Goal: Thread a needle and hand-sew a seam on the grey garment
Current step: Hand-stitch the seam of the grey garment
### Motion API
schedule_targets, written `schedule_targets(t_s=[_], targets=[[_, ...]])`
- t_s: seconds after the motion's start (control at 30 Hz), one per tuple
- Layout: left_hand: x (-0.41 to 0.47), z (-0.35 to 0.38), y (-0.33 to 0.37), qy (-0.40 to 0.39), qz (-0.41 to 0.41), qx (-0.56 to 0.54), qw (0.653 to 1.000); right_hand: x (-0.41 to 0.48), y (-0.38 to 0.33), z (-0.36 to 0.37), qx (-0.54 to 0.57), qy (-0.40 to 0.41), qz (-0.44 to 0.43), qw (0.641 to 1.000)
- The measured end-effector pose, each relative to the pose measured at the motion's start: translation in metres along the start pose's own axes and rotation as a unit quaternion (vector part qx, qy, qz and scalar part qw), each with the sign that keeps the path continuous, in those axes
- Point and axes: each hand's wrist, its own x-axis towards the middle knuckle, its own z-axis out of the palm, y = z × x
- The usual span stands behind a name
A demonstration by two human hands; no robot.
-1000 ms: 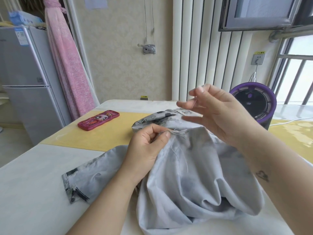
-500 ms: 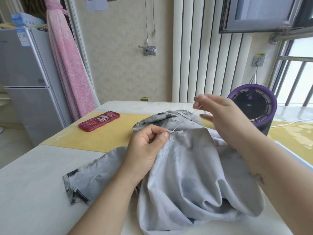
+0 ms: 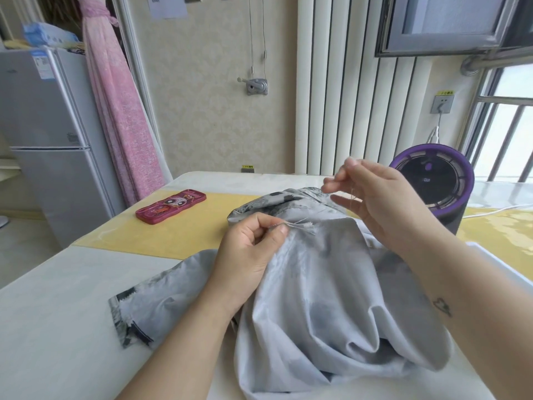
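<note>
Left hand (image 3: 248,249) sits mid-table, thumb and forefinger pinching a fold of the grey garment (image 3: 331,290) right at the seam, where loose thread (image 3: 300,222) pokes out. Right hand (image 3: 375,203) is raised above and behind it, thumb and forefinger tips pressed together on the thread, other fingers fanned out; whether a needle sits in that pinch is too fine to tell. The garment lies heaped on the white table (image 3: 57,313), its far edge over a yellow table mat (image 3: 178,229). On that mat, off to the left, lies a red phone (image 3: 171,206) with a cartoon case. Behind the right hand stands a purple-rimmed round appliance (image 3: 432,183). Round the room: silver fridge (image 3: 52,134) far left, pink curtain (image 3: 121,111) beside it, white column radiator (image 3: 346,82) on the back wall, barred window (image 3: 504,131) at right.
</note>
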Motion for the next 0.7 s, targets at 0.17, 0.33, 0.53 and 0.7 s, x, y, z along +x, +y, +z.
schedule_targets(t_s=[0.17, 0.33, 0.53, 0.7], targets=[[0.0, 0.0, 0.001, 0.006, -0.002, -0.007, 1.0, -0.018, 0.009, 0.016, -0.381, -0.05, -0.159, 0.909], [0.0, -0.005, 0.004, -0.01, 0.008, 0.025, 1.0, -0.017, 0.026, 0.017, -0.524, -0.064, -0.222, 0.82], [0.0, -0.006, 0.003, -0.052, 0.002, 0.139, 0.989, -0.009, 0.025, 0.003, -0.575, -0.132, -0.187, 0.785], [0.0, -0.009, 0.005, -0.046, -0.017, 0.112, 0.992, -0.01, 0.015, 0.001, -0.58, -0.151, -0.155, 0.786]])
